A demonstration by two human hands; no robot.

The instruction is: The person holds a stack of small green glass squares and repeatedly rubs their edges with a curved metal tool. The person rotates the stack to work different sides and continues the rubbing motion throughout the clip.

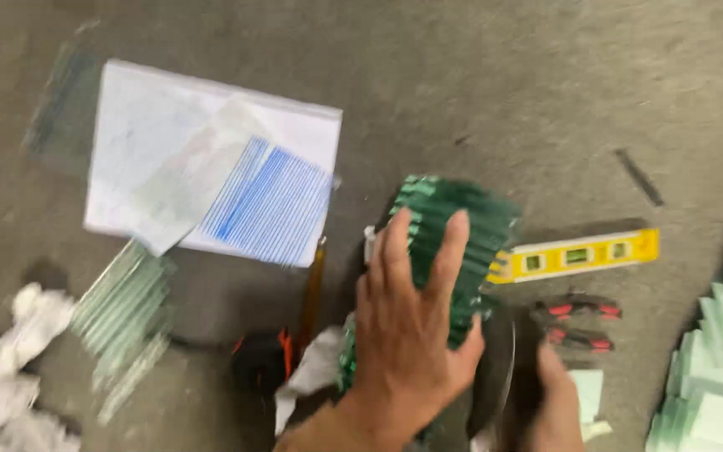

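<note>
Near the frame's bottom centre on the concrete floor point(479, 75), left hand point(407, 335) lies flat with fingers spread on the green glass-strip stack point(462, 226), long axis running near-to-far, while right hand point(554, 402) sits just right, its grip unclear.

The left hand point(407, 335) lies flat, fingers spread, on a stack of green-edged glass strips point(453, 243) standing on the concrete floor point(504, 84). The right hand point(556, 402) shows only in part at the bottom edge, near red-and-black pliers point(577, 322). A yellow spirit level point(579, 254) lies just beside the stack. A white paper sheet point(211, 159) lies well to the left.
</note>
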